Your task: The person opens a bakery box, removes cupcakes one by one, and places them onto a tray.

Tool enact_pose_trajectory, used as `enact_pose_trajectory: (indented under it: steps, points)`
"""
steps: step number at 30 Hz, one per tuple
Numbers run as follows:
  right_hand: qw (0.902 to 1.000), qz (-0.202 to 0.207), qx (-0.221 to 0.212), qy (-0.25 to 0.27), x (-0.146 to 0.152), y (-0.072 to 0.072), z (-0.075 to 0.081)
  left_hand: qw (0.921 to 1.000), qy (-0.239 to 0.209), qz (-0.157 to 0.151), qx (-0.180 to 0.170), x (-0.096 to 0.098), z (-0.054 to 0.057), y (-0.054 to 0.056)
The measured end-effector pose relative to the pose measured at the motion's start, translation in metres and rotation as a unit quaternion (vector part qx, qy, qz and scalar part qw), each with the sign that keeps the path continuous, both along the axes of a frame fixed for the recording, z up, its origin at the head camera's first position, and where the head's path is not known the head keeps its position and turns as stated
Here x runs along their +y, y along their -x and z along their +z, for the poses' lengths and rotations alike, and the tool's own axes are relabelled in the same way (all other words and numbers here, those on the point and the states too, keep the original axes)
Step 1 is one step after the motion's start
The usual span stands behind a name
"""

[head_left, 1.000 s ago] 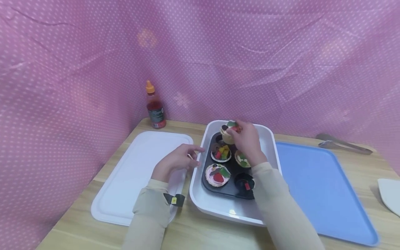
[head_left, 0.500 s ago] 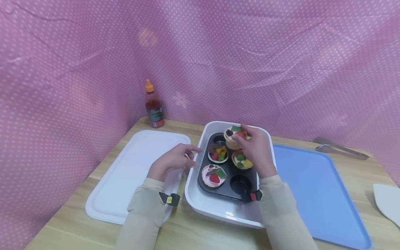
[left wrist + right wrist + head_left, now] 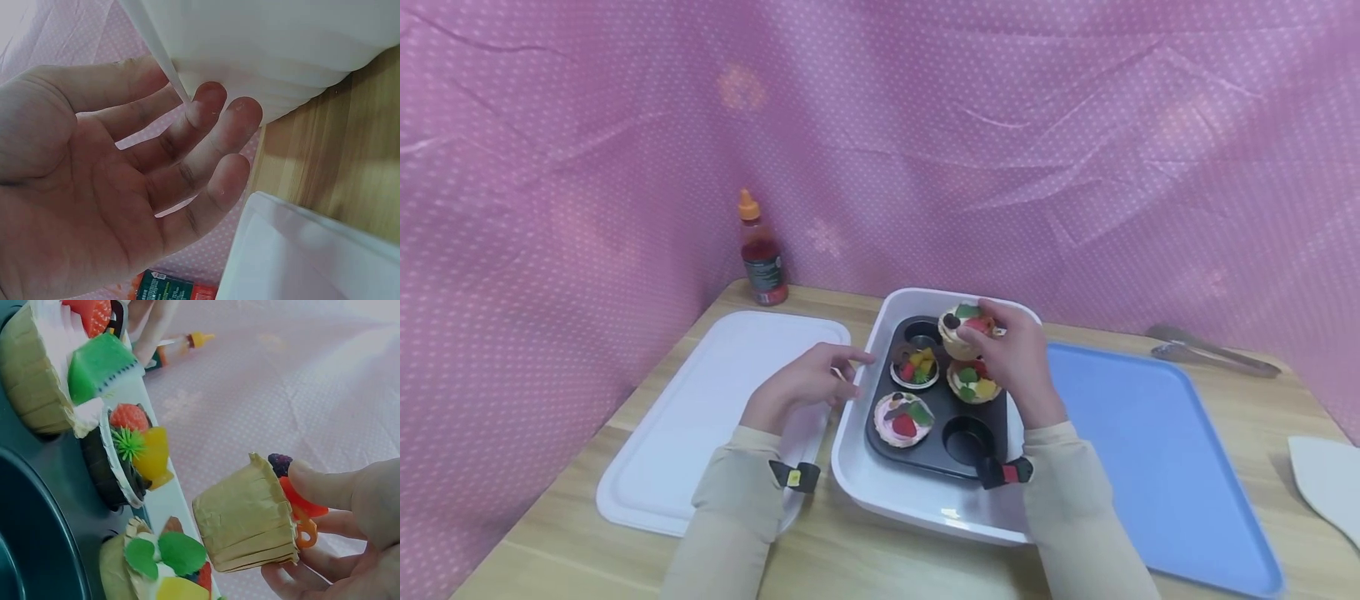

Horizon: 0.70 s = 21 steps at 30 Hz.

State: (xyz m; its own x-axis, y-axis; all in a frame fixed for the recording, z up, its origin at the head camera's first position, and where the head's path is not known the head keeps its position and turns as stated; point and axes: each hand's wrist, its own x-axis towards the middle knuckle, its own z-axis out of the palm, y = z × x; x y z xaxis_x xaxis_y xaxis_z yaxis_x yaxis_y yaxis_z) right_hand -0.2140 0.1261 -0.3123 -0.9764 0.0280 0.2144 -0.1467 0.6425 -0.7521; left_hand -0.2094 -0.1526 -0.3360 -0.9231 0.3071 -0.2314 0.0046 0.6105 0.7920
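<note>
My right hand [image 3: 1018,358] pinches a fruit-topped cupcake [image 3: 247,515] by its upper edge, in the air over the far end of a dark muffin tin [image 3: 917,461]. The cupcake has a pale paper-like cup, a dark berry and red fruit. In the tin sit a pink-cream cupcake [image 3: 904,419], a dark cupcake with mixed fruit [image 3: 914,367] and one with green leaves [image 3: 973,381]. The near-right cup and far-left cup show bare. My left hand [image 3: 805,381] stays at the left rim of the white tray [image 3: 850,467], fingers loosely extended; whether it bears on the rim is unclear.
Left of the tray lies a white board [image 3: 700,425]; a blue tray [image 3: 1157,458] lies right. A sauce bottle [image 3: 763,258] stands at the back left. Tongs [image 3: 1213,350] and a white flat piece [image 3: 1330,483] are at the right. A pink dotted cloth [image 3: 880,150] hangs behind.
My right hand has drawn the cupcake slightly nearer, still held above the tin. The left hand keeps its place by the rim. The whole view has shifted slightly.
</note>
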Motion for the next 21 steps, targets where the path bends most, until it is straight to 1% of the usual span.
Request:
enact_pose_trajectory:
  steps: [4, 8, 12, 17, 21]
  points:
    - [0.9999, -0.003, -0.010, 0.007, 0.004, -0.001, 0.006, 0.9999, 0.007, 0.007, -0.006, -0.001, 0.001, 0.000]
    - [0.9999, 0.001, -0.005, 0.015, 0.009, -0.003, 0.012, 0.9998, 0.012, 0.015, -0.012, -0.001, 0.001, 0.000]
    - [0.9997, 0.006, -0.012, 0.021, 0.013, -0.006, 0.016, 0.9996, 0.015, 0.019, -0.015, 0.000, 0.000, 0.000]
    - [0.9996, 0.015, 0.001, 0.025, 0.022, -0.007, 0.020, 0.9995, 0.017, 0.020, -0.016, 0.001, 0.000, 0.001]
    - [0.9997, 0.003, 0.008, 0.022, 0.032, -0.010, 0.026, 0.9997, 0.016, 0.017, -0.013, 0.001, 0.000, 0.001]
